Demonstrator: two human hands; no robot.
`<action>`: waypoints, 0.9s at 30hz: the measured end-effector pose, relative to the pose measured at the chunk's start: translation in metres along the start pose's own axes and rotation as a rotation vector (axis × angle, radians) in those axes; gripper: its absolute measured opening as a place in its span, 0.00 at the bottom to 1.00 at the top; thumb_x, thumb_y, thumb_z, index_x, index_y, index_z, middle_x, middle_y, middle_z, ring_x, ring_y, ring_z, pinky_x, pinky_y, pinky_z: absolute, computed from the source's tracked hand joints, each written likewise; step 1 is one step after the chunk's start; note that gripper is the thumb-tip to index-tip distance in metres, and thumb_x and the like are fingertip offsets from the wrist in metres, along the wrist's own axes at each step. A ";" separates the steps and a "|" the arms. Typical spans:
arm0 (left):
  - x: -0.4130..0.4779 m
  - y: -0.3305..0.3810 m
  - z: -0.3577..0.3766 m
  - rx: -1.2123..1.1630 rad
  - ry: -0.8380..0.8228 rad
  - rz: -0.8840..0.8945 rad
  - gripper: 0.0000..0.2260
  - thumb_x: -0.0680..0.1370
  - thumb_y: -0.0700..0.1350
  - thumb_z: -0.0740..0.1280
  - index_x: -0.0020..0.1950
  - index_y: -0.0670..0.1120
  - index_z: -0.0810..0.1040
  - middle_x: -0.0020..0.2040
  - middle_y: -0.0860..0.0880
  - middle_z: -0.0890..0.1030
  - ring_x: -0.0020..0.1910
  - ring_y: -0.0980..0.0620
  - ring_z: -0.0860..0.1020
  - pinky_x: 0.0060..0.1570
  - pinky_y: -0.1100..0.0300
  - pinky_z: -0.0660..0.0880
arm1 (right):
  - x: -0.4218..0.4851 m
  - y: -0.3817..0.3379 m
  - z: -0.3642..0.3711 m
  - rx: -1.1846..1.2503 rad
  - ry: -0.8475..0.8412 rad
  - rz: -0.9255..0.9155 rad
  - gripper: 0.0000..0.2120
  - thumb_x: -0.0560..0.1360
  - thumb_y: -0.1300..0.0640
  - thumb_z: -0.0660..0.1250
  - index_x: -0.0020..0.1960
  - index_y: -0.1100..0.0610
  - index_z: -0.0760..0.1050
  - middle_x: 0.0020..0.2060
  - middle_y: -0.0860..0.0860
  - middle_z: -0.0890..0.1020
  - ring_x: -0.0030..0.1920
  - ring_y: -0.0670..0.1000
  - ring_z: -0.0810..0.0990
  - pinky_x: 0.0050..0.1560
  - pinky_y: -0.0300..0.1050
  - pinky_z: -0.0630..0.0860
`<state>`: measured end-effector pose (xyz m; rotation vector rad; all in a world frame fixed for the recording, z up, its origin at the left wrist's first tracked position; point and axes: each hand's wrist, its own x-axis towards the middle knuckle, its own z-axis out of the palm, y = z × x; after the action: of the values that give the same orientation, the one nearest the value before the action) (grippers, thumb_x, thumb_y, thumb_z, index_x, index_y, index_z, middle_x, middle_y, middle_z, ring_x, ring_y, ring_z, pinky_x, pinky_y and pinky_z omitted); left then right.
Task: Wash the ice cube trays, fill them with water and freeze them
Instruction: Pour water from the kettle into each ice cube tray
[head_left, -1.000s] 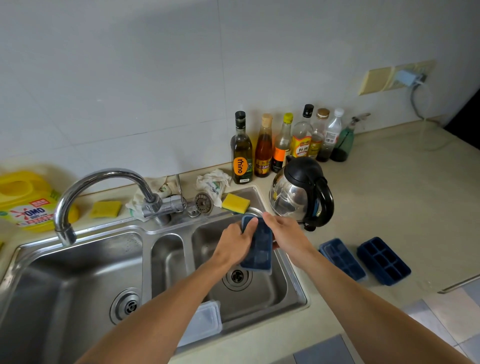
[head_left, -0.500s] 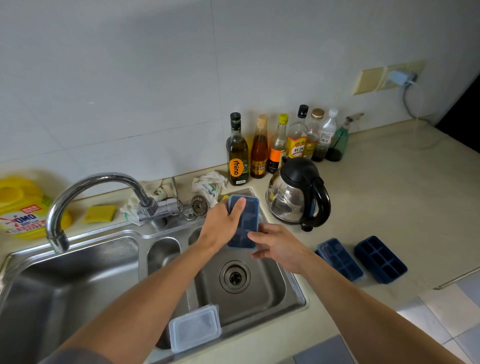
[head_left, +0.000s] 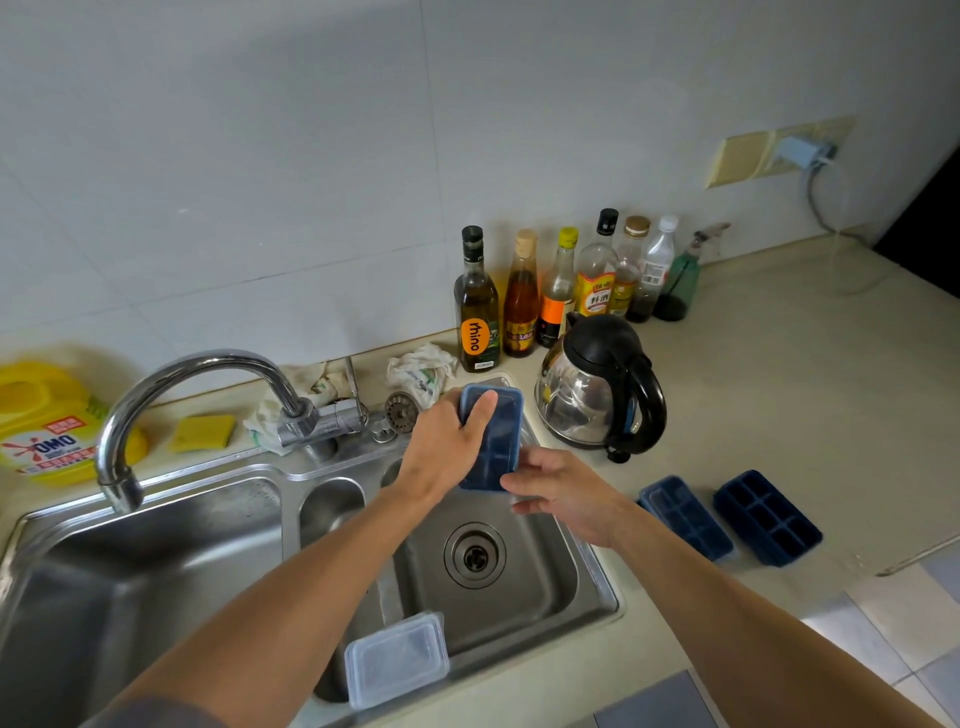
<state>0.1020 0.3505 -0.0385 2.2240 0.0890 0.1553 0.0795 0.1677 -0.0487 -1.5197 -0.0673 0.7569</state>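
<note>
Left hand (head_left: 447, 452) reaches out over the right sink basin (head_left: 550, 577), thumb and fingers wrapped round a blue ice cube tray (head_left: 498, 447) held above the drain. Right hand (head_left: 566, 499) sits just under the tray's near end, fingers loose and uncurled (contact cannot be told). Three trays in all: one held, a second tray (head_left: 685, 517) and third tray (head_left: 766, 517) side by side on the counter. One clear lid (head_left: 397, 660) leans on the sink's near rim; one kettle (head_left: 597, 389); seven bottles (head_left: 477, 312) along the wall

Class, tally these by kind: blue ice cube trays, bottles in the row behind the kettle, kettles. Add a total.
Blue ice cube trays: 3
Bottles in the row, spray bottle included: 7
Kettle: 1
Total: 11
</note>
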 end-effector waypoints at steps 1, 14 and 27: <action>0.000 0.000 0.000 0.014 -0.007 0.001 0.19 0.83 0.60 0.58 0.59 0.48 0.78 0.46 0.50 0.82 0.42 0.53 0.80 0.40 0.61 0.77 | 0.000 0.000 0.000 -0.013 0.006 -0.004 0.15 0.79 0.62 0.69 0.66 0.57 0.78 0.59 0.53 0.85 0.58 0.51 0.82 0.63 0.53 0.77; -0.020 -0.003 0.002 -0.165 -0.177 -0.129 0.20 0.80 0.61 0.63 0.63 0.48 0.74 0.53 0.51 0.82 0.51 0.55 0.81 0.50 0.54 0.81 | 0.001 0.015 -0.004 -0.011 0.093 0.045 0.13 0.78 0.63 0.69 0.62 0.58 0.81 0.57 0.55 0.85 0.63 0.59 0.80 0.61 0.51 0.78; -0.044 -0.035 -0.010 -0.308 -0.523 -0.270 0.16 0.79 0.43 0.71 0.65 0.42 0.76 0.57 0.43 0.83 0.53 0.46 0.84 0.53 0.46 0.82 | 0.013 0.001 -0.002 -0.088 0.237 -0.010 0.15 0.79 0.56 0.71 0.65 0.53 0.76 0.57 0.51 0.83 0.58 0.53 0.82 0.56 0.51 0.79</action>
<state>0.0568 0.3740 -0.0637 1.8584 0.0713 -0.5257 0.0903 0.1719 -0.0554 -1.6817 0.0702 0.5675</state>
